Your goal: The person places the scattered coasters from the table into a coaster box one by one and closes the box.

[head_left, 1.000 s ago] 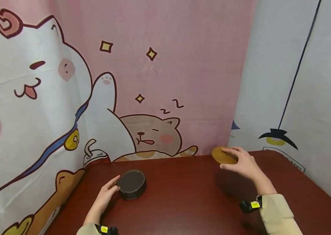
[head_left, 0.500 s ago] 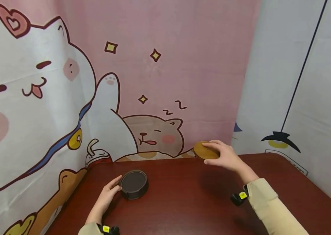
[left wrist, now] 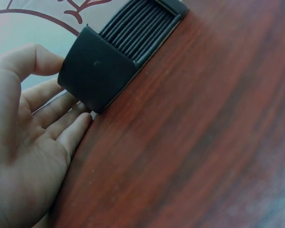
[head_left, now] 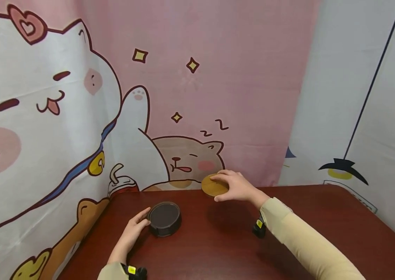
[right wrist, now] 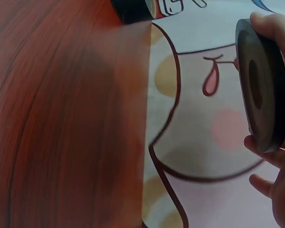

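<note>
Couldn't see everything from my end. In the right wrist view the right hand [right wrist: 275, 156] was cut off at the frame edge, so I only got a few fingertips [right wrist: 265, 20] curled round the rim of the disc [right wrist: 262, 85]. That side of the disc looked dark and smooth, thick-rimmed, with a shallow round dip in the middle. In the head view the same right hand [head_left: 236, 186] gripped the disc [head_left: 212, 186] from above, and there it showed a flat, tan, wood-looking face. It was held up off the table [head_left: 225, 241], with its shadow on the wood just below the hand.

The left hand [head_left: 135, 228] lay loose with straight fingers [left wrist: 52, 121] touching the side of the holder [head_left: 164, 218], thumb up by its rim, not really gripping anything. The holder sat right at its fingertips: a round, dark, matte tub. In the left wrist view the holder [left wrist: 100, 71] was cropped at the top, and I could make out ribbed edges stacked inside through a slot, but I couldn't tell how many.

The table was glossy reddish wood grain. The cartoon cat cloth [head_left: 78, 116] hung behind both hands.
</note>
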{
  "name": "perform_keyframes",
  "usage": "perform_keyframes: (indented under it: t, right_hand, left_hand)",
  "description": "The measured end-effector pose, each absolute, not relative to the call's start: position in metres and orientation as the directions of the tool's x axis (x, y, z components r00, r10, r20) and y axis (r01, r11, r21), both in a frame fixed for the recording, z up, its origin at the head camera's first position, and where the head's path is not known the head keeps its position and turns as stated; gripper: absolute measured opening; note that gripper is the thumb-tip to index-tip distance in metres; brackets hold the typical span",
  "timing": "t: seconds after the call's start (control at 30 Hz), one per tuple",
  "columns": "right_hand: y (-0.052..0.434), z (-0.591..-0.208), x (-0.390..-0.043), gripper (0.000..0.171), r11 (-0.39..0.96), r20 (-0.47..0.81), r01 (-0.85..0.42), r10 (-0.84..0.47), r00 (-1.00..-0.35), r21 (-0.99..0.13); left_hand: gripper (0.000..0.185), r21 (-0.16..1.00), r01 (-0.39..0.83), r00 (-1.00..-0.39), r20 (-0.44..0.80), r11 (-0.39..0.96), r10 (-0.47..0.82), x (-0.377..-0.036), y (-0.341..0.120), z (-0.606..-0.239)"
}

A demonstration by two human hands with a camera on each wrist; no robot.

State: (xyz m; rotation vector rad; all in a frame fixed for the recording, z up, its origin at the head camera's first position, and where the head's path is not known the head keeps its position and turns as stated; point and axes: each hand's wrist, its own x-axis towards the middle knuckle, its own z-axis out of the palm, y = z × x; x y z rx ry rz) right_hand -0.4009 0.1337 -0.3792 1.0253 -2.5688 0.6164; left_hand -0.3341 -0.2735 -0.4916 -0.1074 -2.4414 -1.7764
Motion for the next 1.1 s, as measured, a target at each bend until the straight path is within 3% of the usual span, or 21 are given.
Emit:
perform_keyframes:
  t: [0.5, 1.1]
  right_hand:
    - [0.068, -0.405, -0.421, 0.075, 0.587, 0.342, -0.700, -0.613, -0.712, -0.405]
    - [-0.009, -0.423, -0.420, 0.075, 0.551, 0.273, -0.701, -0.663, -0.697, -0.452]
  left_hand:
    - [0.055, 0.943, 0.144, -0.987, 0.159, 0.301, -0.027, -0.338, -0.274, -0.493]
    - [0.058, 0.952, 0.151, -0.986, 0.165, 0.267, -0.028, -0.340, -0.274, -0.494]
